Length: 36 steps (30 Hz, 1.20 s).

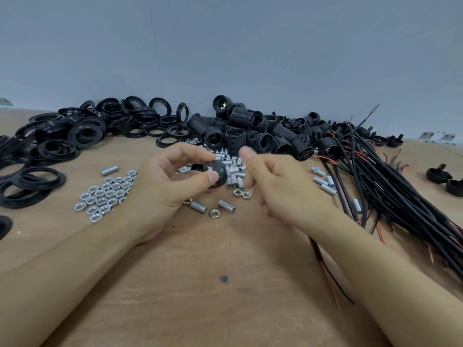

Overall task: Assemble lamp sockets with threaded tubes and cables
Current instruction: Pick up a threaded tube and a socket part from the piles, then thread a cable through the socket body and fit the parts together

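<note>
Step in hand: a threaded tube is judged to be going into the socket cap (217, 175) — the cable stage is not yet reached.
Left hand (172, 181): the rounded black cap is held above the surface (200, 284), pinched between thumb and fingers.
Right hand (270, 181): fingers are curled just beside the cap; whether anything is held in that grip cannot be told.
Threaded tubes (234, 171): a loose pile is seen directly behind the cap.
Hex nuts (105, 194): spread left of the left hand.
Socket bodies (250, 136): heaped at the back.
Cables (390, 191): bundled well to the right.
Next move: a tube must be aligned squarely with the cap's hole and turned in — cross-threading is the likely risk.
</note>
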### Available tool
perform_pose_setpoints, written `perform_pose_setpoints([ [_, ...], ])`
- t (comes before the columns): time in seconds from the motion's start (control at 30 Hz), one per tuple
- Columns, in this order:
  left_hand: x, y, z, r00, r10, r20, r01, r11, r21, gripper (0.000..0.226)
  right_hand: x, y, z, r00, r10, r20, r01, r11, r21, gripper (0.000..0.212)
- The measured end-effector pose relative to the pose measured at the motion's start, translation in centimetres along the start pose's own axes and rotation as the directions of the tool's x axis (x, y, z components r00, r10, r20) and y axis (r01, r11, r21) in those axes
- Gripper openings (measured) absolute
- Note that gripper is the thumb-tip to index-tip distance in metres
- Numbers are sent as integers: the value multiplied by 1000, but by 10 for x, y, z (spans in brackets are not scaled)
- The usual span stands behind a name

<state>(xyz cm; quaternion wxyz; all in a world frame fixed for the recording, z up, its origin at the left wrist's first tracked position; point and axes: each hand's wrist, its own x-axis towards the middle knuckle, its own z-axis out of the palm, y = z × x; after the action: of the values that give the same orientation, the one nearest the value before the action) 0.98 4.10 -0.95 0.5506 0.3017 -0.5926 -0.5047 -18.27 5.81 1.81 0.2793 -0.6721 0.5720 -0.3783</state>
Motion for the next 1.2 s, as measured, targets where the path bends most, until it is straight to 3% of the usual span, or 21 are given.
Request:
perform_pose_setpoints([
  [0.07, 1, 0, -3, 1000, -9, -24, 9, 1000, 1, 26, 7, 8, -20, 973, 45, -227, -109, 955, -277, 67],
  [0.13, 1, 0, -5, 999, -15, -30, 15, 1000, -5, 26, 13, 24, -46, 903, 70, -424, -326, 753, -571, 50],
  [0.2, 1, 0, -5, 999, -22, -29, 23, 1000, 5, 26, 13, 39, -64, 874, 137, -466, -461, 536, -707, 28],
  [0.27, 2, -1, -5, 999, -27, -29, 28, 999, 17, 26, 13, 48, -66, 861, 245, -446, -508, 448, -736, 18],
  [0.37, 2, -1, -6, 999, -29, -32, 30, 999, 32, 26, 15, 52, -61, 868, 278, -413, -497, 486, -719, 16],
  [0.47, 2, -1, -8, 999, -29, -33, 31, 998, 53, 27, 17, 53, -62, 852, 284, -439, -521, 529, -670, 26],
  [0.7, 2, -1, -8, 998, -39, -39, 41, 998, 46, 27, 18, 50, -68, 838, 206, -505, -518, 592, -618, 27],
  [0.8, 3, -1, -8, 998, -50, -39, 51, 999, 17, 30, 18, 45, -74, 855, 209, -475, -435, 787, -437, 29],
  [0.87, 4, -2, -8, 997, -55, -58, 55, 998, -5, 33, 20, 36, -78, 842, 287, -457, -373, 922, -106, 22],
  [0.9, 5, -2, -8, 996, -56, -65, 55, 998, -19, 32, 20, 31, -81, 822, 354, -446, -345, 933, 105, 15],
  [0.97, 5, -1, -7, 996, -58, -66, 54, 997, -57, 30, 21, 24, -86, 796, 456, -398, -277, 859, 430, 13],
  [1.03, 5, 1, -6, 994, -79, -72, 70, 990, -120, 27, 20, 19, -89, 824, 458, -333, -165, 757, 632, 10],
  [1.1, 7, 2, -6, 988, -124, -88, 105, 974, -200, 23, 19, 13, -87, 884, 394, -253, -75, 653, 754, 4],
  [1.2, 8, 3, -7, 982, -175, -75, 144, 940, -308, 25, 17, 5, -69, 942, 316, -117, -97, 586, 804, 14],
])
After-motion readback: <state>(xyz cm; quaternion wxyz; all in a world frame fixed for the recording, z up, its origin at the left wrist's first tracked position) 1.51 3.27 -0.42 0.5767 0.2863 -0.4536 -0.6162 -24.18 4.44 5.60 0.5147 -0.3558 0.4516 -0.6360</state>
